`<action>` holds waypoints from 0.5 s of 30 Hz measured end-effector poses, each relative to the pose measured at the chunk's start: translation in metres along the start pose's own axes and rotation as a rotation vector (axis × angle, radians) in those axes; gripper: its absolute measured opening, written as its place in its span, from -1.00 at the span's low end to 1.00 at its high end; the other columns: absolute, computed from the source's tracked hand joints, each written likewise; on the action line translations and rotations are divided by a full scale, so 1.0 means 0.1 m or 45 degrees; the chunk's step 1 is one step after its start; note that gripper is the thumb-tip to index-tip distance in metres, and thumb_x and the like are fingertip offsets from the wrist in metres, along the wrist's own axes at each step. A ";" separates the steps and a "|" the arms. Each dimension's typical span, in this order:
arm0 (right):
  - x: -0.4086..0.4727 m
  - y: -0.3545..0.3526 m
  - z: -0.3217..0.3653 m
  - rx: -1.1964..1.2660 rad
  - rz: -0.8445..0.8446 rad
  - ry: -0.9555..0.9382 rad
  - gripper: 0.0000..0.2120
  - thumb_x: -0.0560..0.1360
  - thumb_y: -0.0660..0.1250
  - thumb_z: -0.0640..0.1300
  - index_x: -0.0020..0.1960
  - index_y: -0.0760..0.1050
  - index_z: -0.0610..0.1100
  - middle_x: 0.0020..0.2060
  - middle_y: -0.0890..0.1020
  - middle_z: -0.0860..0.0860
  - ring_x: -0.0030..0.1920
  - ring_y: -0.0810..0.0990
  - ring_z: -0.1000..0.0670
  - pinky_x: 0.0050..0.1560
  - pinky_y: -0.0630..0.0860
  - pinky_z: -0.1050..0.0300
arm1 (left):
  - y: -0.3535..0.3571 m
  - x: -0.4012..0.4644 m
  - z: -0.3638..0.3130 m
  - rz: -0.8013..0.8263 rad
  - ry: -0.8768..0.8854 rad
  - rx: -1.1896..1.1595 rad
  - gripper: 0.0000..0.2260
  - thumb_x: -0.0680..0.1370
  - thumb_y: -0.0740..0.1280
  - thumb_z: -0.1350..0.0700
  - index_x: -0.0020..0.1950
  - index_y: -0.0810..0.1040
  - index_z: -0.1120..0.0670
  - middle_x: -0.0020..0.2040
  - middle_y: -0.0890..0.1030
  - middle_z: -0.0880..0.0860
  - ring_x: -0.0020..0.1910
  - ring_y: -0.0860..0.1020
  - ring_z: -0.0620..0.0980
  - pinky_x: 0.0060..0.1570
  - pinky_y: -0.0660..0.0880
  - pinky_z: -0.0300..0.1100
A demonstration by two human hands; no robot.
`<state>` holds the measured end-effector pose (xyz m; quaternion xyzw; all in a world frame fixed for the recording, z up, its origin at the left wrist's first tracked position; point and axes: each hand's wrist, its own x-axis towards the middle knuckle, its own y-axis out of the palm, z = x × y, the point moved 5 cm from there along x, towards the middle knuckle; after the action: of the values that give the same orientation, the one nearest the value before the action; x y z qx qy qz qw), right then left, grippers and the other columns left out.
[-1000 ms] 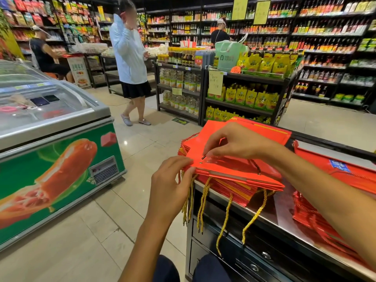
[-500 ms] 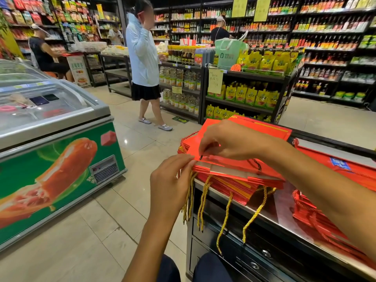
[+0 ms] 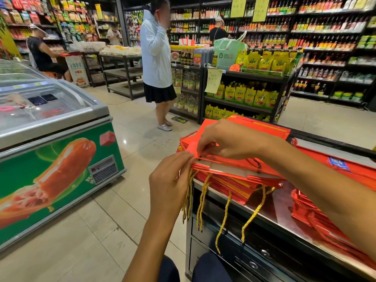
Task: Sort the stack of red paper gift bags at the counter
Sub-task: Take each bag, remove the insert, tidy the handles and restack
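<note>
Red paper, glossy and thin, so the top bag should weigh almost nothing yet crease at a careless pinch; I judge the stiffened band along its mouth the safest place to take it, not the slick face, which would slide. It lies flat on the stack of red gift bags, at the near left corner of the steel table, mouths toward me. My left hand has its fingers drawn together, pinching the corner of that top edge. My right hand rests over the bag, thumb and forefinger closed on the same edge just beside the left, near a small dark cord end.

Folded flat, the bags show bright red faces, pale grey reinforcing strips at the mouth and thin yellow lines at the layered edges. Twisted gold cord handles hang loose over the table's front; they look apt to tangle. A second red pile lies to the right, under my forearm.
</note>
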<state>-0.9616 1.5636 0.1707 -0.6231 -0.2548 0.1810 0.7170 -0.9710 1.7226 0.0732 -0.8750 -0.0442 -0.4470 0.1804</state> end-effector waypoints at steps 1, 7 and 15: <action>0.00 0.01 0.01 -0.001 0.002 0.000 -0.86 0.55 0.44 -0.22 0.05 0.73 -0.05 -0.09 0.72 0.12 -0.14 0.51 0.24 -0.07 0.32 0.56 | 0.00 0.00 -0.01 -0.004 -0.012 -0.001 -0.77 0.61 0.37 0.01 0.19 0.71 0.06 0.12 0.72 -0.03 0.16 0.65 -0.11 0.17 0.61 -0.06; -0.10 -0.04 0.10 0.040 0.000 0.054 -0.72 0.63 0.28 0.02 0.28 0.64 0.07 0.10 0.70 0.16 0.02 0.59 0.20 0.02 0.43 0.39 | -0.03 0.04 -0.02 -0.072 -0.134 -0.027 -0.83 0.61 0.44 0.12 0.19 0.72 0.06 0.10 0.72 -0.05 0.14 0.65 -0.11 0.12 0.61 -0.04; -0.14 0.03 0.04 0.065 -0.097 0.152 -0.67 0.61 0.32 0.10 0.29 0.62 -0.01 0.11 0.70 0.12 0.04 0.59 0.19 -0.03 0.42 0.46 | -0.02 0.05 -0.12 -0.180 -0.292 -0.077 -0.86 0.60 0.45 0.12 0.15 0.64 0.07 0.05 0.67 -0.10 0.03 0.62 -0.20 0.05 0.58 -0.30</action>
<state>-0.9751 1.5588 0.1664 -0.6041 -0.2306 0.1226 0.7529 -0.9776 1.7200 0.0838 -0.9202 -0.1125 -0.3567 0.1159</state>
